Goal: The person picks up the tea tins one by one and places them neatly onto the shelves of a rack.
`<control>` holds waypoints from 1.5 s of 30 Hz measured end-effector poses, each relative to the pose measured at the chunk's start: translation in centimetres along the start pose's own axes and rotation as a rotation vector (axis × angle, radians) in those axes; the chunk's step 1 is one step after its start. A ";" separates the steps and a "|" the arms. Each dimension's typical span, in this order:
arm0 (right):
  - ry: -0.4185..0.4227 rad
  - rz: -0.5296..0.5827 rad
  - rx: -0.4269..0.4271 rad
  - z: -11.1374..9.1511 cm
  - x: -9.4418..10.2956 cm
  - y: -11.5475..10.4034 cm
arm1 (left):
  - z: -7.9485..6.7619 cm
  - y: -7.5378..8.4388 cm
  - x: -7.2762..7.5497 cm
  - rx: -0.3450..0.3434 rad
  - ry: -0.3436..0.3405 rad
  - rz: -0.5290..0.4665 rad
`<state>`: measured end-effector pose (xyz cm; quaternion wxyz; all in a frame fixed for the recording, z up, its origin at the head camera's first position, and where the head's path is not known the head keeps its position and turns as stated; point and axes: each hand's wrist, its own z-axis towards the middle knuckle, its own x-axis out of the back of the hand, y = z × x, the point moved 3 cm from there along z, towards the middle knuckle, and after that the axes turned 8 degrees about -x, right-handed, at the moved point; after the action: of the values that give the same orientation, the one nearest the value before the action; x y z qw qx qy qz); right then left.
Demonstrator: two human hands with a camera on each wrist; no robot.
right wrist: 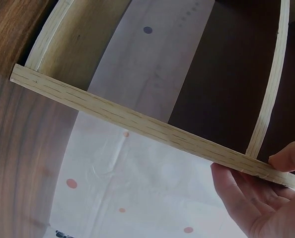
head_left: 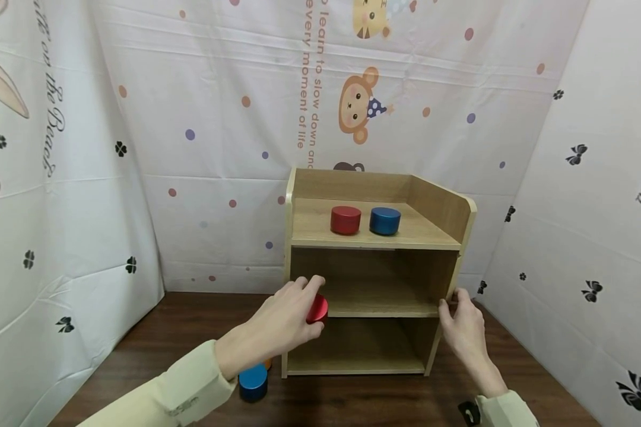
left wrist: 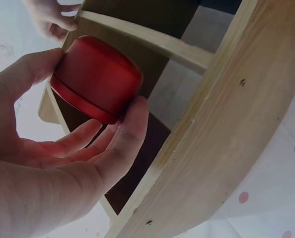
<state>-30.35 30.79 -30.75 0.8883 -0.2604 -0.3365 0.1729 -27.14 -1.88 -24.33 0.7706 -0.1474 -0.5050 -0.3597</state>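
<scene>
Between thumb and fingers, my left hand [head_left: 283, 317] pinches a red round tin [head_left: 317, 309], in front of the middle opening of a wooden shelf [head_left: 374, 311]. The left wrist view shows the tin [left wrist: 99, 79] tilted, with the shelf's side panel to its right. My right hand [head_left: 463, 326] grips the front edge of the shelf's right side panel, its thumb on the inner side in the right wrist view [right wrist: 266, 198]. On the top board stand another red tin [head_left: 345, 220] and a blue tin [head_left: 384, 221].
A second blue tin [head_left: 253, 382] stands on the dark wooden table [head_left: 352, 403], left of the shelf. An orange thing [head_left: 267, 363] shows partly behind it, mostly hidden by the left arm. Printed white cloth [head_left: 219, 148] hangs behind and on both sides.
</scene>
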 end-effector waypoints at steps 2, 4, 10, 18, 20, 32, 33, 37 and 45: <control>0.006 -0.002 0.003 0.0 0.0 0.0 | 0.4 0.1 0.1 0.003 -0.003 -0.006; 0.010 -0.002 0.005 0.0 0.0 0.0 | 0.8 0.2 0.1 0.009 -0.005 -0.011; 0.015 0.001 0.004 0.0 0.0 0.0 | 1.8 0.3 0.1 0.012 -0.008 -0.012; 0.025 0.004 0.009 -0.1 0.0 0.1 | 3.0 0.5 -0.4 0.040 -0.018 -0.035; 0.026 0.004 0.009 -0.1 0.0 0.1 | 3.3 0.5 -0.5 0.045 -0.020 -0.034; 0.040 0.010 0.025 0.0 0.0 0.1 | 4.6 0.2 -1.1 0.050 -0.006 -0.046; 0.041 0.010 0.026 0.0 0.0 0.1 | 4.7 0.2 -1.1 0.051 -0.005 -0.047; 0.035 0.010 0.023 -0.1 0.0 0.1 | 5.0 0.2 -1.3 0.059 -0.005 -0.054; 0.028 0.009 0.018 -0.1 0.0 0.0 | 5.6 0.4 -1.6 0.072 -0.015 -0.065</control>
<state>-30.28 30.79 -30.84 0.8943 -0.2565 -0.3214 0.1762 -31.02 2.33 -23.18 0.7594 -0.1059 -0.5279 -0.3653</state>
